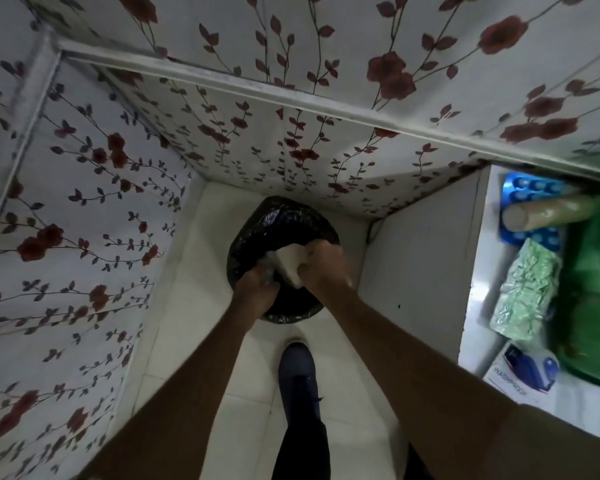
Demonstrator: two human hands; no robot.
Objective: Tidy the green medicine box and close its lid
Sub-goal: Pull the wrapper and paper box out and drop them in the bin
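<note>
Over the black-lined bin (283,233), both hands (323,261), perhaps clutching white scraps (288,263)

We see the green medicine box (593,306) cut off by the right edge; motion blur smears the white carton's (520,372) lettering.

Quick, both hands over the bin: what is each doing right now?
Left hand: closed on something small and greyish; what it is cannot be told.
Right hand: closed on a white crumpled wad above the black-bagged round bin.
</note>
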